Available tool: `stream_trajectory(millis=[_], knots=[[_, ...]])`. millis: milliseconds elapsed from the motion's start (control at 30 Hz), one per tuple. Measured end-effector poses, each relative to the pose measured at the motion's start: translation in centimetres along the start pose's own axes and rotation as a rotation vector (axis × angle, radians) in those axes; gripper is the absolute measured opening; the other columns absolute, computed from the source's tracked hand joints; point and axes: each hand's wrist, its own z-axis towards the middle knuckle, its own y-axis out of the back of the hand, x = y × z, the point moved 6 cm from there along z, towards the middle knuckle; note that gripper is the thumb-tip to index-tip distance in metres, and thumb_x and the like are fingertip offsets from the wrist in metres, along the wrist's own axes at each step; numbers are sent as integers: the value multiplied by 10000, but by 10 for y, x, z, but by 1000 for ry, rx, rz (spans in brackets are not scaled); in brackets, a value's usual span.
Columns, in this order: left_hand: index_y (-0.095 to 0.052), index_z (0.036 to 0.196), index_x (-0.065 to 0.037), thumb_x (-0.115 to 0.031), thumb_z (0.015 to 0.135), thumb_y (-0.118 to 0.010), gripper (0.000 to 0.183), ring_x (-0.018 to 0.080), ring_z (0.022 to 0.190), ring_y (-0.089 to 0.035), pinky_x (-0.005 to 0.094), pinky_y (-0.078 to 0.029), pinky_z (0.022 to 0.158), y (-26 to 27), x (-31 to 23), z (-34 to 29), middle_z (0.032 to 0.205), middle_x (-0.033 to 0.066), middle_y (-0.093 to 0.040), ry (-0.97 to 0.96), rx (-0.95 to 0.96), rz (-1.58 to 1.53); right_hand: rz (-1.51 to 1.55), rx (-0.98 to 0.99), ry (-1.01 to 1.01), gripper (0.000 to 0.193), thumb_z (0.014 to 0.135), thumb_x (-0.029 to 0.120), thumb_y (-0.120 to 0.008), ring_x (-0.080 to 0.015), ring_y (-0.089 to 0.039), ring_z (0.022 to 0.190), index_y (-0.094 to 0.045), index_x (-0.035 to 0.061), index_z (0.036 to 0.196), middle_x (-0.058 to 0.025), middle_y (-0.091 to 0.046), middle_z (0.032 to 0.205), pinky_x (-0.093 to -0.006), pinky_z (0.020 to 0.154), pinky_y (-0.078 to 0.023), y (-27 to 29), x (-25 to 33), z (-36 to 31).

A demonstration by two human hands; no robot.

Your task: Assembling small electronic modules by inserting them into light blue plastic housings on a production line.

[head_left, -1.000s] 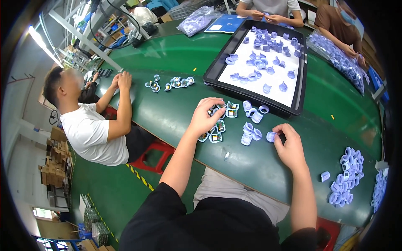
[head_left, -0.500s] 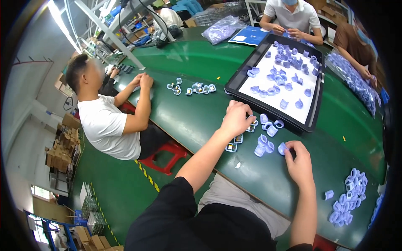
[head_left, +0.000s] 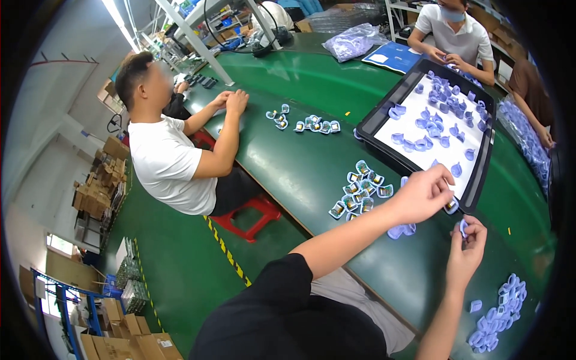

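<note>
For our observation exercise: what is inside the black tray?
The black tray holds a white lining and many purple pieces. The left hand covers part of it, hiding whatever lies there.

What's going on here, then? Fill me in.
A person works bare-handed at a green table. The right hand holds a lilac ring-shaped piece; the left hand, close by, appears to pinch a small pale-cased part. More cased parts lie clustered beside the left forearm, a lilac pile lies at lower right, and a black tray of lilac pieces stands beyond. A co-worker in white sits to the left.
</note>
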Motion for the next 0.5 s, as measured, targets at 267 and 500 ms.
stream_trajectory(millis=[267,500], knots=[[-541,1328,-9,-8,974,-595,358,135,705,-666,265,-570,631,-44,21,-10,915,54,-620,272,364,-558,120,-123,-29,186,981,-66,-572,-130,-590,934,-454,21,1096,-127,-571,1185,-274,815,-509,19,-3,5],[-531,1164,21,-46,1004,-609,191,259,826,-749,342,-637,721,-39,36,-19,957,119,-677,382,256,-778,83,-90,40,329,990,-44,-577,-174,-601,1096,-485,-29,1305,-107,-563,1243,-307,1005,-472,22,8,1]])
